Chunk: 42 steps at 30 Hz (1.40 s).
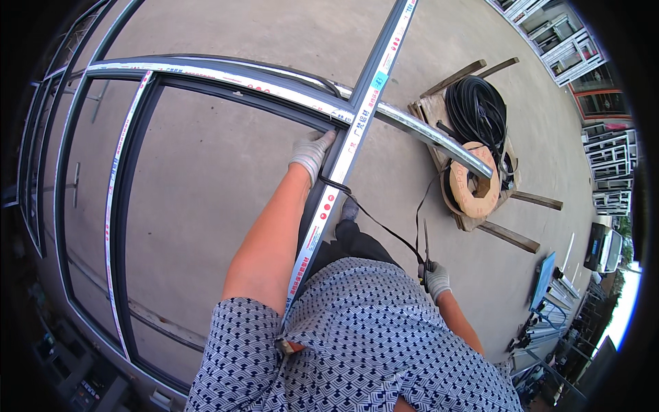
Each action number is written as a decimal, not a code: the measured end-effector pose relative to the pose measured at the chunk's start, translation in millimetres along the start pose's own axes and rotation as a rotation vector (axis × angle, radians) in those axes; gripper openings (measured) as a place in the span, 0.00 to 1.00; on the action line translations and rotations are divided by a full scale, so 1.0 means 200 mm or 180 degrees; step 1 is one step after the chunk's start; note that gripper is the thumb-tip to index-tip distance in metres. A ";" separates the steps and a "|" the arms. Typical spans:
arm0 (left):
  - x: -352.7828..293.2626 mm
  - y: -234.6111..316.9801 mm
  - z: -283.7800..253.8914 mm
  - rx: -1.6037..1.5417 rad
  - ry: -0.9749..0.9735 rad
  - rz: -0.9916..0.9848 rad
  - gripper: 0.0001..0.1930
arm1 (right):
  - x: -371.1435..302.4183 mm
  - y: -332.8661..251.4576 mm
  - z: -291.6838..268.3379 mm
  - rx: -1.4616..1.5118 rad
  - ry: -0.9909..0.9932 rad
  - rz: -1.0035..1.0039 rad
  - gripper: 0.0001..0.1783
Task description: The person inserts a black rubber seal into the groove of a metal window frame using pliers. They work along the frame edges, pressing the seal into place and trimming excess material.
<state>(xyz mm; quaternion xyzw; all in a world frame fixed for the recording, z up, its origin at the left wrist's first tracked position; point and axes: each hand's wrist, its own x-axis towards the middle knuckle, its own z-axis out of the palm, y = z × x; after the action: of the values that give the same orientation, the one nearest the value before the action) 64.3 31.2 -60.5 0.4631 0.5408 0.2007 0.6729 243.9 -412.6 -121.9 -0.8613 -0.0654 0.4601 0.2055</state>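
Grey-white gloves on, reaching with left hand (312,154) to the metal framework's (257,87) inner corner, upper centre of the frame, fingers bunched; cannot tell whether pinching anything. Curling right hand (437,279) round a dark-handled tool (427,267), lower right. Draping black strip (335,184) over the framework mid-frame, trailing toward the tool.

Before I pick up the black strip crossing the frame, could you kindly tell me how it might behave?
The black strip is probably floppy, since it curves loosely between the frame and the right hand. It is likely light, being so thin. It may drag a little, as it lies across the frame.
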 end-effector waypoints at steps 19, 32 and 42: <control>-0.20 -0.02 -0.65 0.0491 0.0583 0.0262 0.22 | -0.36 -0.12 0.42 -0.0263 -0.0005 -0.0089 0.16; -0.20 -0.04 -0.52 0.0402 0.0584 0.0387 0.24 | -0.29 -0.14 0.36 -0.0225 -0.0029 -0.0143 0.18; -0.20 -0.02 -0.52 0.0906 0.0201 0.0196 0.26 | -0.30 -0.10 0.39 -0.0192 -0.0029 -0.0142 0.18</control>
<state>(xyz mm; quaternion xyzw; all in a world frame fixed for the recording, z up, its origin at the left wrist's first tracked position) -44.3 40.2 -40.2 0.5636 0.5703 0.1570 0.5766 147.5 -388.9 -106.6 -0.8633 -0.0993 0.4571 0.1893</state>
